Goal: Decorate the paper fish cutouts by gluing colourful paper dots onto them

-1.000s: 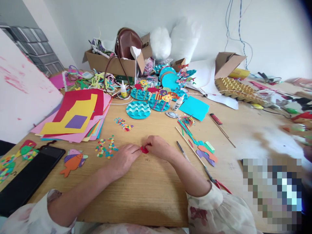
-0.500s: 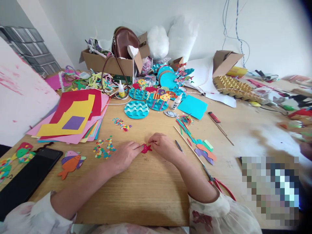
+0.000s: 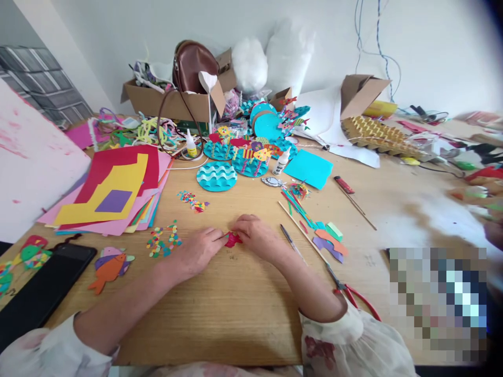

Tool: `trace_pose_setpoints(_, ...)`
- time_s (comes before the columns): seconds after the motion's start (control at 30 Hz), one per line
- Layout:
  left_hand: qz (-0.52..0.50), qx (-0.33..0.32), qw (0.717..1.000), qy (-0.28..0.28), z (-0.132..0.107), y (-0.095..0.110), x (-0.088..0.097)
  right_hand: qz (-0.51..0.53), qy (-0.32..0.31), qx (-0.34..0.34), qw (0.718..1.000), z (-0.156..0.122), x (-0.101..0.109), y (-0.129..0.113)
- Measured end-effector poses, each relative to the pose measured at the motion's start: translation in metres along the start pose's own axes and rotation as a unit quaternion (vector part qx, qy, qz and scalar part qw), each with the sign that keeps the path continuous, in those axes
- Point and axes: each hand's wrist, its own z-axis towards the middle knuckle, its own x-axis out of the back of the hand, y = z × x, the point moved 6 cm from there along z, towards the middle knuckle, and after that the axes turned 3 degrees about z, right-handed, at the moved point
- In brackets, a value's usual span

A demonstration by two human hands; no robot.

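Observation:
A small red paper fish [image 3: 233,240] lies flat on the wooden table between my hands. My left hand [image 3: 202,252] has its fingers together, their tips gripping the fish's left edge. From the right, my right hand [image 3: 257,238] reaches over the fish's tail end with fingers pinched; what is between those fingertips is hidden. Left of my left hand are several coloured paper dots [image 3: 163,240]. Beyond the hands lies a pile of tiny paper bits [image 3: 192,201]. A pen [image 3: 288,236] rests to the right of my right hand.
Orange and purple foam fish [image 3: 111,267] and a black phone [image 3: 58,288] lie at left. Coloured sheets [image 3: 84,199] are stacked behind them. Red-handled scissors [image 3: 353,298], a stick [image 3: 302,233] and paper scraps [image 3: 330,238] lie at right. Glue bottles [image 3: 281,161] and blue wavy discs [image 3: 217,178] stand behind.
My right hand has shifted slightly left and now covers the fish's tail, which showed before. My left hand stays at the fish's left edge. The view has swung a little.

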Motion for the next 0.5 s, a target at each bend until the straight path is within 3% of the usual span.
trace_pose_setpoints(0.5, 0.000, -0.005, 1.000, 0.021, -0.0022, 0.0010, 0.0011, 0.000, -0.020, 0.011, 1.000, -0.0013, -0.0007, -0.0047)
